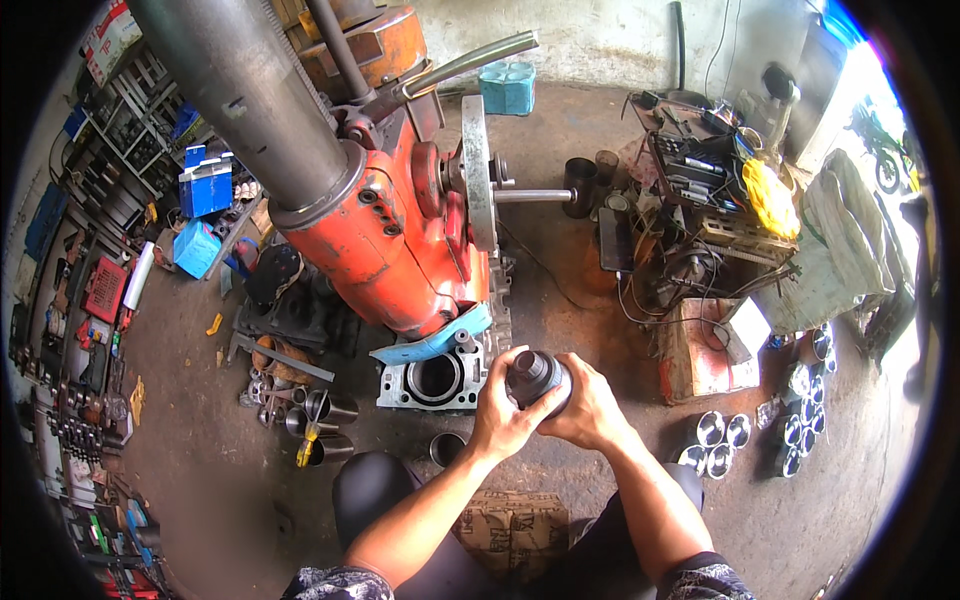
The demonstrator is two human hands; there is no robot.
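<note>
Both my hands are closed round a dark, stepped cylindrical part (533, 370) with a narrower round top; its exact kind I cannot make out. My left hand (497, 415) grips its left side, and my right hand (592, 405) wraps its right side. Just left of my hands lies a metal engine block (397, 393) with a large round bore. Above the block stands a red boring machine (360, 255) with a thick grey column. A blue pad (435, 340) sits between the machine and the block. Below the block, a metal sleeve (447, 450) stands on the floor.
Flattened cardboard (513, 530) lies between my legs. To the right are shiny cylinder sleeves (718, 445), a worn red-and-white box (700, 360) and a tool-covered bench (690, 160) with a yellow cloth (770, 198). Tools and parts line the left wall, near a blue box (206, 188).
</note>
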